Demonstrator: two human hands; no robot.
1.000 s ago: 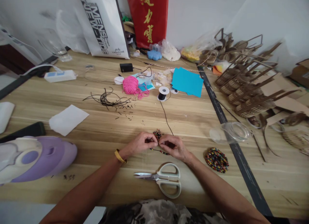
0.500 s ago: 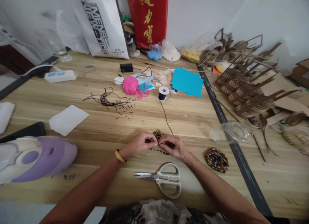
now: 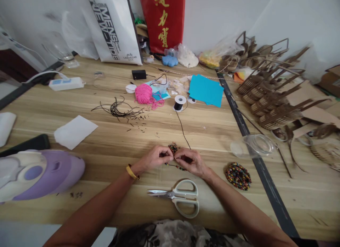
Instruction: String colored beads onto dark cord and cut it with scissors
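Note:
In the head view, my left hand (image 3: pixel 156 157) and my right hand (image 3: pixel 194 162) meet over the table, each with thumb and forefinger pinched. Between them they grip a beaded cord (image 3: pixel 180 168), whose dark, partly beaded strand hangs below the fingertips. A cluster of small multicoloured beads (image 3: pixel 173 147) lies just beyond the fingers. The exact pinch point is too small to make out. Dark cord runs from a white spool (image 3: pixel 180 104) toward my right hand. Closer to my body lie scissors (image 3: pixel 183 197) with pale handles, blades pointing left.
A coil of beaded strands (image 3: pixel 238 176) sits to the right. Cut black cords (image 3: pixel 119 110), pink yarn (image 3: pixel 143 94) and blue sheets (image 3: pixel 206 90) lie farther back. A purple-and-white appliance (image 3: pixel 50 174) stands at left, small woven baskets (image 3: pixel 273 108) at right.

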